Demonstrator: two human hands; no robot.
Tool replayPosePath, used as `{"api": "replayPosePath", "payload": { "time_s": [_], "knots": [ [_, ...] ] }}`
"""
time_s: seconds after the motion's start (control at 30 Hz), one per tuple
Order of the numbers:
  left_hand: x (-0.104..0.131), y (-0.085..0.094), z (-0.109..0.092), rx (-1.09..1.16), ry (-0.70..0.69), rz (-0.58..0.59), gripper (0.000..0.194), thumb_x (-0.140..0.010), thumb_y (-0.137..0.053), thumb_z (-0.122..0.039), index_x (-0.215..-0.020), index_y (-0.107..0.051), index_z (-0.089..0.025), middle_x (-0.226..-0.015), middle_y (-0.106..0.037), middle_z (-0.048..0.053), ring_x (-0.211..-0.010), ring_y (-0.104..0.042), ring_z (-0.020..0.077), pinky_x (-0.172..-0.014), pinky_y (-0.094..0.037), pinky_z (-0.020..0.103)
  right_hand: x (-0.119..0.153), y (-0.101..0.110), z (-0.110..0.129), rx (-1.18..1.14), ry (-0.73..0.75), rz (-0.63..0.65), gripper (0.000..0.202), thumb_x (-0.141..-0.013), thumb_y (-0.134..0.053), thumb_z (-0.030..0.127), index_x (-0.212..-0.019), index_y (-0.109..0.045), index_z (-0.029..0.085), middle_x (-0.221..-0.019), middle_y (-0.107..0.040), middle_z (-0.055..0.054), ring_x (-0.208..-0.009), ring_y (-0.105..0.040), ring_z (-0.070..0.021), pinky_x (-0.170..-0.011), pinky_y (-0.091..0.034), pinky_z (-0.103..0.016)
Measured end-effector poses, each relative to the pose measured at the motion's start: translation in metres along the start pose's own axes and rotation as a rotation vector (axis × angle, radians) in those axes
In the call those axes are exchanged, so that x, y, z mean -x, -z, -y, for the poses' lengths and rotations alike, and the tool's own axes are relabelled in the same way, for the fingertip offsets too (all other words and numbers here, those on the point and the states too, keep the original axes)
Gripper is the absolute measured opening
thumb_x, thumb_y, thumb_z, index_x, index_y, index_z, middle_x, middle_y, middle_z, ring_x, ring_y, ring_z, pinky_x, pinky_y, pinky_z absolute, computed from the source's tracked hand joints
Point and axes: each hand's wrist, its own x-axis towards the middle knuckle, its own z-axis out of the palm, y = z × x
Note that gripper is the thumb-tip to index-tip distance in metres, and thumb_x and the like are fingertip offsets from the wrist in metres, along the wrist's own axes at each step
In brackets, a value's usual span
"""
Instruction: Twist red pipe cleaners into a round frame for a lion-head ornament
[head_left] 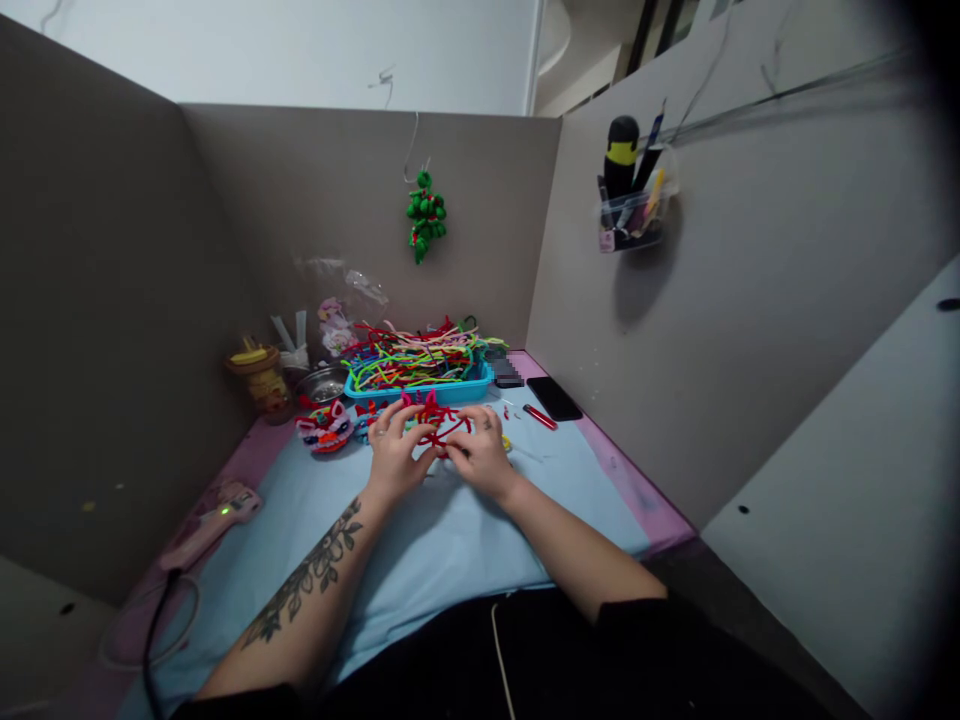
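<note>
Between my two hands is a red pipe-cleaner frame (444, 432) with crossing, bent strands. My left hand (397, 455) pinches its left side, fingers curled around the strands. At its right and lower edge, my right hand (484, 452) grips it with thumb and fingers close together. Both hands are just above the light blue cloth (450, 530). Just beyond the frame a piece with pink-red pointed tips (420, 398) shows, partly hidden. A finished-looking red, white and orange fuzzy head (325, 428) lies left of my left hand, beside a blue fuzzy piece (367, 422) partly covered by my fingers.
A blue tray (420, 395) of colourful pipe cleaners stands at the back, beside a metal bowl (322, 384). A black phone (554, 398) and red tool (540, 417) lie right. A pink glue gun (214, 525) with its cord lies left. Partition walls enclose three sides.
</note>
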Motion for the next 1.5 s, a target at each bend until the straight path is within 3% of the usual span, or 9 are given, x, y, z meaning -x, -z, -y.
{"api": "replayPosePath", "payload": {
  "time_s": [0.23,0.4,0.6,0.77,0.9,1.03,1.27,1.5],
  "knots": [
    [0.007,0.001,0.005,-0.1,-0.155,-0.158,0.016,-0.077,-0.063,-0.023,-0.088,-0.068,-0.033,-0.109,-0.065,0.002,-0.114,-0.047,0.025,-0.096,-0.025,0.044,-0.003,0.0,0.002,-0.259,-0.119,0.029,0.006,-0.072,-0.064,0.019,-0.069,-0.067,0.022,-0.105,-0.049,-0.005,-0.104,-0.045,-0.0212,-0.094,-0.035,-0.038],
    [0.008,0.005,0.006,-0.173,-0.275,-0.21,0.018,-0.077,-0.064,-0.025,-0.087,-0.068,-0.039,-0.106,-0.067,-0.003,-0.112,-0.048,0.0212,-0.099,-0.021,0.042,-0.001,-0.002,0.002,-0.305,-0.132,0.072,0.006,-0.073,-0.064,0.022,-0.067,-0.066,0.022,-0.106,-0.049,-0.004,-0.105,-0.045,-0.021,-0.095,-0.034,-0.039],
    [0.001,0.006,0.002,-0.181,-0.215,-0.077,0.016,-0.08,-0.061,-0.024,-0.08,-0.068,-0.038,-0.114,-0.063,-0.005,-0.119,-0.043,0.0226,-0.101,-0.015,0.046,-0.002,0.002,-0.002,-0.132,-0.045,0.019,0.008,-0.075,-0.061,0.02,-0.07,-0.067,0.022,-0.108,-0.049,-0.005,-0.108,-0.043,-0.0227,-0.096,-0.033,-0.041],
    [-0.002,0.0,-0.003,-0.077,-0.021,0.13,0.009,-0.078,-0.06,-0.024,-0.074,-0.067,-0.027,-0.123,-0.055,0.003,-0.127,-0.031,0.0308,-0.096,-0.021,0.054,-0.002,0.007,-0.006,0.103,0.138,0.009,0.011,-0.077,-0.058,0.021,-0.076,-0.068,0.026,-0.117,-0.049,-0.004,-0.117,-0.036,-0.0264,-0.102,-0.025,-0.046],
    [-0.001,0.0,-0.004,-0.01,0.021,0.235,0.005,-0.076,-0.058,-0.021,-0.077,-0.063,-0.022,-0.131,-0.047,0.008,-0.131,-0.023,0.0345,-0.093,-0.024,0.058,-0.002,0.008,-0.005,0.108,0.11,-0.001,0.012,-0.078,-0.058,0.022,-0.076,-0.068,0.027,-0.117,-0.049,-0.004,-0.116,-0.036,-0.0268,-0.102,-0.026,-0.046],
    [-0.001,0.001,-0.001,-0.01,-0.027,0.205,0.005,-0.075,-0.059,-0.021,-0.078,-0.063,-0.023,-0.129,-0.05,0.006,-0.131,-0.024,0.0338,-0.096,-0.02,0.059,-0.002,0.007,-0.003,0.044,0.037,-0.014,0.011,-0.077,-0.058,0.023,-0.074,-0.068,0.025,-0.115,-0.047,-0.006,-0.114,-0.037,-0.0266,-0.1,-0.029,-0.044],
    [0.001,0.001,0.0,-0.003,-0.105,0.057,0.006,-0.078,-0.059,-0.026,-0.08,-0.065,-0.025,-0.112,-0.062,0.005,-0.123,-0.039,0.0282,-0.101,-0.019,0.052,-0.002,0.006,-0.003,0.018,0.045,-0.014,0.009,-0.077,-0.06,0.022,-0.074,-0.068,0.024,-0.115,-0.047,-0.006,-0.114,-0.038,-0.026,-0.099,-0.031,-0.044],
    [-0.001,0.004,-0.008,0.044,0.041,0.019,0.012,-0.079,-0.057,-0.027,-0.074,-0.067,-0.024,-0.111,-0.059,0.006,-0.123,-0.036,0.0283,-0.099,-0.024,0.049,-0.001,0.006,-0.004,0.052,0.076,-0.049,0.011,-0.078,-0.058,0.025,-0.076,-0.069,0.026,-0.116,-0.048,-0.005,-0.115,-0.038,-0.0257,-0.1,-0.03,-0.044]
  ]
}}
